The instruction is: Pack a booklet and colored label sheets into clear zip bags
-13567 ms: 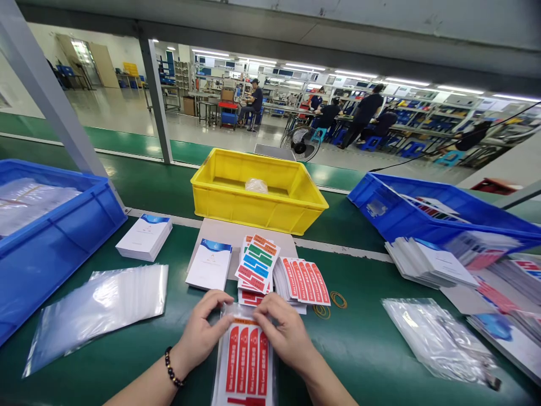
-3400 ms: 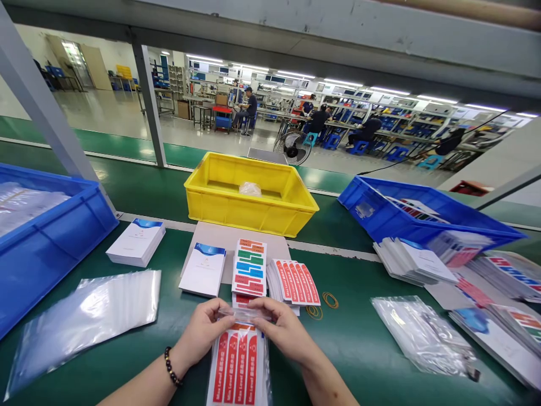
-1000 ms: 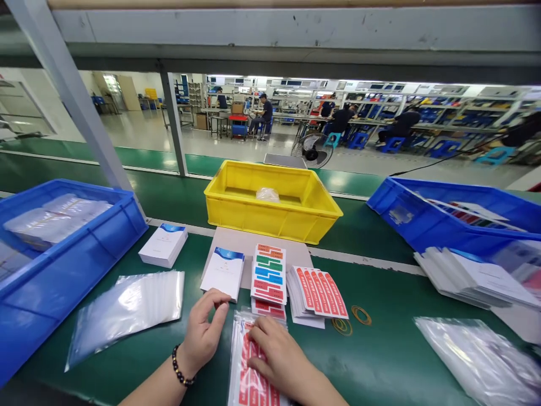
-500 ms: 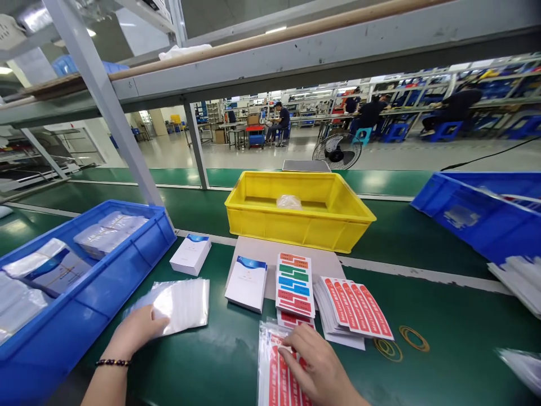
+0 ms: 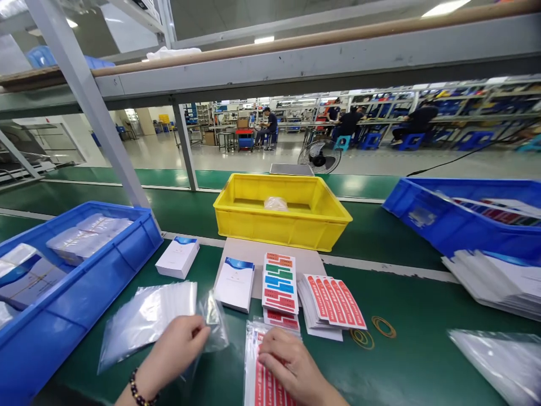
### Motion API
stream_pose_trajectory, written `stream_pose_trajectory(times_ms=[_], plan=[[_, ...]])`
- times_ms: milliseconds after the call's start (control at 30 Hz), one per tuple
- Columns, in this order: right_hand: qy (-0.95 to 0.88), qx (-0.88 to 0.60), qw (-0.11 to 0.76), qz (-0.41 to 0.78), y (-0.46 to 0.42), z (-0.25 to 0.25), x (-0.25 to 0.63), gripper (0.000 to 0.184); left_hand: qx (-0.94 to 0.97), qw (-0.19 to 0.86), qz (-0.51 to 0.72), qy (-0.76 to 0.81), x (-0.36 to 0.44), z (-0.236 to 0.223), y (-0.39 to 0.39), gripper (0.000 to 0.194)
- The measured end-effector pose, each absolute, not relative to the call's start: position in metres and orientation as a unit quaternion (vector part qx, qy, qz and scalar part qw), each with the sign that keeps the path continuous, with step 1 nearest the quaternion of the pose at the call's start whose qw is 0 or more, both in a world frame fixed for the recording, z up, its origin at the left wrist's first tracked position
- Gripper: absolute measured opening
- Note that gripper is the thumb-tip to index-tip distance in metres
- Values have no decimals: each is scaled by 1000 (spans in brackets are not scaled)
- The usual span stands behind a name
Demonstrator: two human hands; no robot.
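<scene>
My left hand (image 5: 180,348) pinches a clear plastic bag (image 5: 214,320) at its edge. Left of it lies a fanned stack of clear bags (image 5: 146,313). My right hand (image 5: 289,358) has its fingers curled and pressed together at the top of a clear bag of red label sheets (image 5: 254,369) lying on the green table. Just beyond stand a multicoloured label stack (image 5: 279,282), a white booklet stack with a blue top (image 5: 235,285) and a fan of red-striped label sheets (image 5: 333,304). A second booklet stack (image 5: 177,259) sits further left.
A blue bin (image 5: 97,270) of bagged packs stands at left, a yellow bin (image 5: 281,228) ahead and another blue bin (image 5: 456,225) at right. Rubber bands (image 5: 384,327), white booklets (image 5: 494,282) and plastic bags (image 5: 499,355) lie rightward. A metal post (image 5: 91,113) rises at left.
My left hand has moved right from the bag stack, drawing one clear bag off it. My right hand stays at the bag of red labels. The view has turned slightly right.
</scene>
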State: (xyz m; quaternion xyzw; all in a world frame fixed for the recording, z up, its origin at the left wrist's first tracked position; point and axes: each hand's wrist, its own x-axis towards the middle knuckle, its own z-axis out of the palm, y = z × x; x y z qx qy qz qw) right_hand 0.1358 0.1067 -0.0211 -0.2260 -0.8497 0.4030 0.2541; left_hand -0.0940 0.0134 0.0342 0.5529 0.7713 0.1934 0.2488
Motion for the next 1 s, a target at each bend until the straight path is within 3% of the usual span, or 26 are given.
stream_pose_trajectory(times_ms=[33,100,167,267,433,600,733,867,1000], plan=[[-829,-231,243,448,106,-23,135,20,581,246,185,754,-78,33,18,30],[-793,-248,226,509,104,-29,135,42,632,239,168,717,-50,29,28,30],[-791,-269,223,502,103,-35,136,52,659,235,169,694,-32,26,38,29],[-841,-280,249,389,105,-41,138,44,648,283,222,671,-20,24,53,30],[-897,-236,279,249,109,-44,138,45,516,466,372,615,-13,15,74,37],[-873,-282,278,285,106,-30,135,37,476,484,406,611,-11,-3,79,36],[-839,-354,263,320,108,-24,133,2,497,460,408,612,-13,-12,77,35],[-837,-356,256,326,111,-30,132,21,522,474,385,595,-14,-15,75,34],[-858,-341,254,288,109,-35,130,26,568,450,348,594,-14,-15,73,35]])
